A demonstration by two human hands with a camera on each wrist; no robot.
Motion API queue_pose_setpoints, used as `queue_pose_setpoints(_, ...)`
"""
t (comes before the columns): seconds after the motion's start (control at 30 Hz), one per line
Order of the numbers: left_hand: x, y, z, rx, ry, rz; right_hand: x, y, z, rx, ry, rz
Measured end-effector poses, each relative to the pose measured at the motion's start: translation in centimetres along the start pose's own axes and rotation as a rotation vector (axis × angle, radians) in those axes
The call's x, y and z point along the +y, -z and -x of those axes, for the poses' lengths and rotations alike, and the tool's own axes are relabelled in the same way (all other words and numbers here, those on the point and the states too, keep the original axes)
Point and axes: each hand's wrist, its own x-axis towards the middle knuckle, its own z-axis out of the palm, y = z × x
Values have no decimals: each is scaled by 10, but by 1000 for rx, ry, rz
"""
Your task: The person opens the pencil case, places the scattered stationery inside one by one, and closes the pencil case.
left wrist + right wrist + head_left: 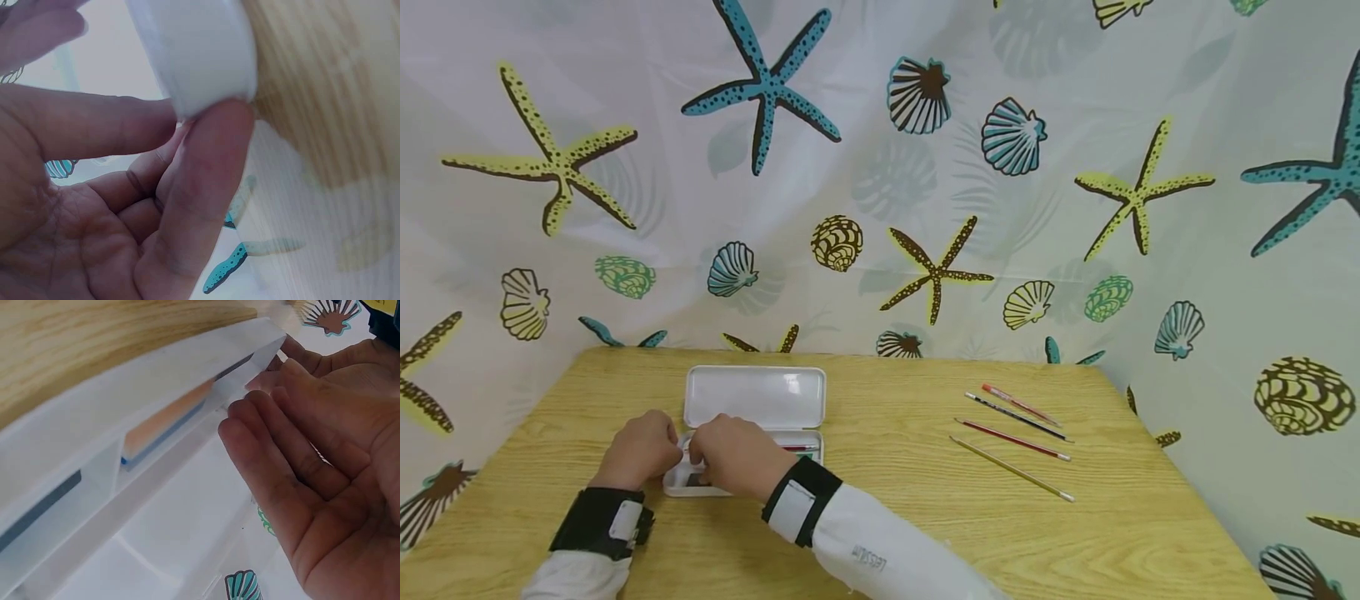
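Observation:
A white pencil case (pixel 754 400) lies at the left of the table with its lid laid back. My left hand (pixel 638 450) is at its left end; in the left wrist view the thumb and a finger (pixel 212 162) pinch the white end wall. My right hand (pixel 737 454) is over the tray's left part, hiding much of it. In the right wrist view its fingers (pixel 269 475) are loosely bent, with nothing visible between them. An orange-and-blue eraser (pixel 165 422) sits in one compartment. A red pencil (pixel 801 448) shows in the tray.
At the right of the wooden table (pixel 895 517) lie a red-capped pen (pixel 1021 405), a dark pencil (pixel 1018 417), a red pencil (pixel 1011 438) and a yellowish pencil (pixel 1011 467). A sea-print curtain (pixel 880 183) hangs behind the table.

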Motion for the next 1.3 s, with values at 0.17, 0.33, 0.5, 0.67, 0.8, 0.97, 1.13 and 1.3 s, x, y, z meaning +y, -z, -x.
queue_pose_setpoints(0.17, 2, 1, 1, -7, 5, -3, 0, 4, 6, 10, 6, 23)
queue_pose_setpoints(0.33, 1, 1, 1, -1, 1, -1, 0, 13, 14, 22, 8, 19)
queue_pose_setpoints(0.5, 2, 2, 0, -7, 2, -7, 2, 27, 26, 40, -5, -12)
queue_pose_setpoints(0.67, 6, 3, 3, -14, 14, -10, 5, 35, 39, 51, -24, -43)
queue_pose_setpoints(0.8, 8, 4, 4, -27, 31, -9, 8, 38, 47, 54, -22, -60)
queue_pose_setpoints(0.97, 7, 3, 4, -14, 22, -7, 17, 39, 58, 72, -33, -111)
queue_pose_setpoints(1.13, 4, 1, 3, 7, 14, -4, 28, 41, 70, 79, -51, -163)
queue_pose_setpoints(1.3, 4, 0, 2, 5, 16, -4, 43, 44, 86, 109, -73, -211)
